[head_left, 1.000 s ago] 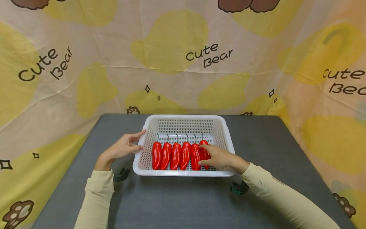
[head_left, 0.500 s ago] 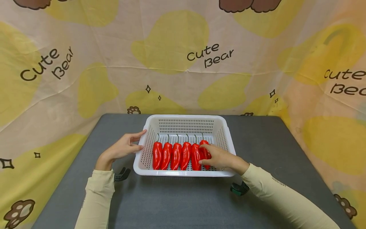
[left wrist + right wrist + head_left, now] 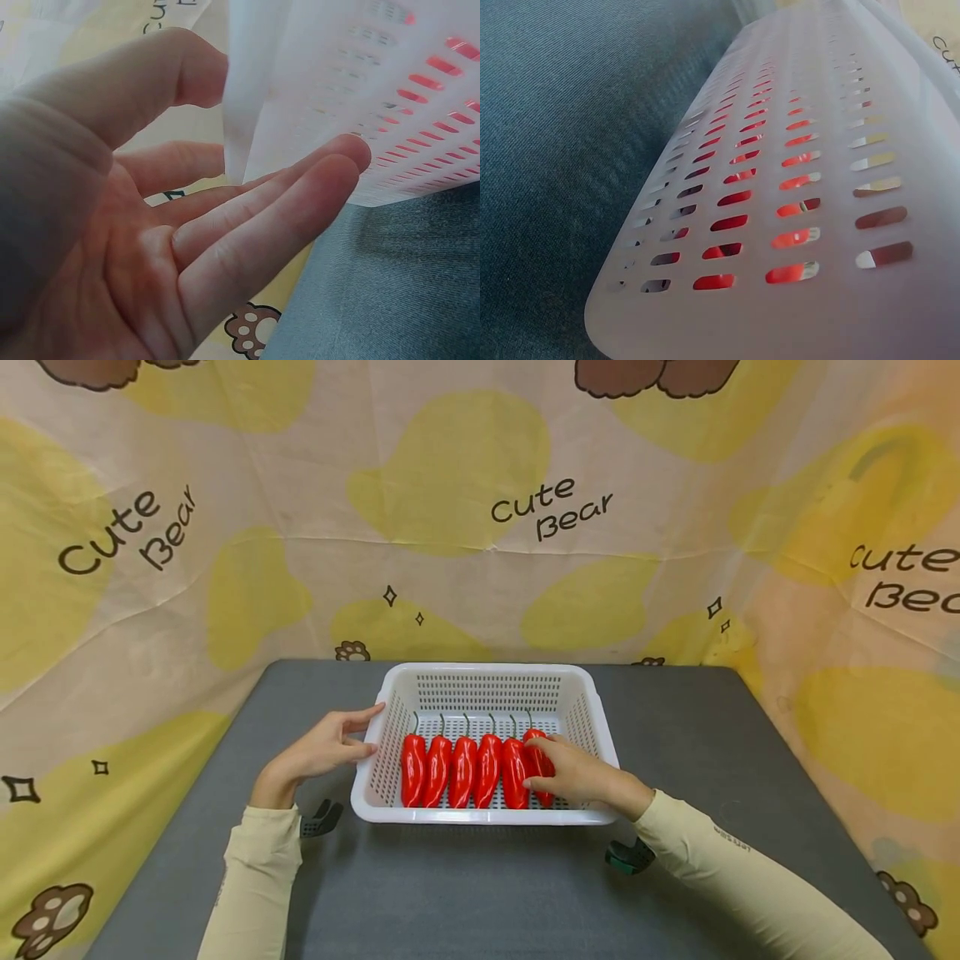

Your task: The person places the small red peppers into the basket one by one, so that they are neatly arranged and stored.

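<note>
A white slotted plastic basket [image 3: 480,816] holds a row of red peppers [image 3: 462,772] with thin green stems, lying side by side. My right hand [image 3: 577,772] reaches over the basket's right side and grips the rightmost red pepper [image 3: 536,737], partly covering it. That pepper leans a little, its stem toward the left. At the basket's left side, my left hand [image 3: 318,747] touches the rim with spread, extended fingers. The left wrist view shows the left fingers [image 3: 262,232] stretched beneath the rim, beside the slotted wall. In the right wrist view, the basket wall [image 3: 742,180] hides most of the hand.
The basket stands on a dark grey table [image 3: 480,893]. A patterned cloth [image 3: 480,527] with printed lettering hangs behind the table and at both sides. Dark wrist devices sit below each wrist, the left device [image 3: 322,818] and the right device [image 3: 630,855].
The rightmost pepper has tilted slightly, its stem end shifting left under my right hand. My left hand stays at the rim. The view has shifted a little.
</note>
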A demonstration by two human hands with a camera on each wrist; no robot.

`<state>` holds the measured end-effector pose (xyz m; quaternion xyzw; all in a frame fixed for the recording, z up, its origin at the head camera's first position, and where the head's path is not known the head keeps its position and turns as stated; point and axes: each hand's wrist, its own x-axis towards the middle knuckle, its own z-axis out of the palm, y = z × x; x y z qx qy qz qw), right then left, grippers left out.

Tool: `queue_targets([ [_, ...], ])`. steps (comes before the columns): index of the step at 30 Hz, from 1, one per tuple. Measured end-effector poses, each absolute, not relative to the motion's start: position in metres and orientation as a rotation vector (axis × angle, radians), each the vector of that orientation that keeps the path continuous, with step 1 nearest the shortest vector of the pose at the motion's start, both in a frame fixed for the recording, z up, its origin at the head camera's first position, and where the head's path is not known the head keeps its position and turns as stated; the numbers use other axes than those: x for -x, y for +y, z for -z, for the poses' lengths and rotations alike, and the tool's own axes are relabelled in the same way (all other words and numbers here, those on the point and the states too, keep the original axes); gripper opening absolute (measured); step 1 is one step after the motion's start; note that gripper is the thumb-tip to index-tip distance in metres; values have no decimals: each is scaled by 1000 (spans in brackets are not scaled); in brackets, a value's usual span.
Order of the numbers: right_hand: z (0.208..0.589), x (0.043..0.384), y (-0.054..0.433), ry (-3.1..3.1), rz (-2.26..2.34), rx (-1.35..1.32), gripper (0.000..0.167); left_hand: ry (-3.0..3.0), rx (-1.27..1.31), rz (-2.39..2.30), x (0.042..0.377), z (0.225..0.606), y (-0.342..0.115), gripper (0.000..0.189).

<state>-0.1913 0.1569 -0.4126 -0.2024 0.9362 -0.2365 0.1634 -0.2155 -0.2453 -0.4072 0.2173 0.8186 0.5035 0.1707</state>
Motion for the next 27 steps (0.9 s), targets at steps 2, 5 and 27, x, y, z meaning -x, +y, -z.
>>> queue_targets([
  [2,412,191,158,2683,675,592,69,2327,-616,-1427,215,406,-244,74],
  [5,412,191,158,2711,687,608,69,2329,-619,-1426,215,405,-244,74],
  [27,389,185,187,2779,1058,763,51,2338,-589,-1429,216,409,-244,73],
])
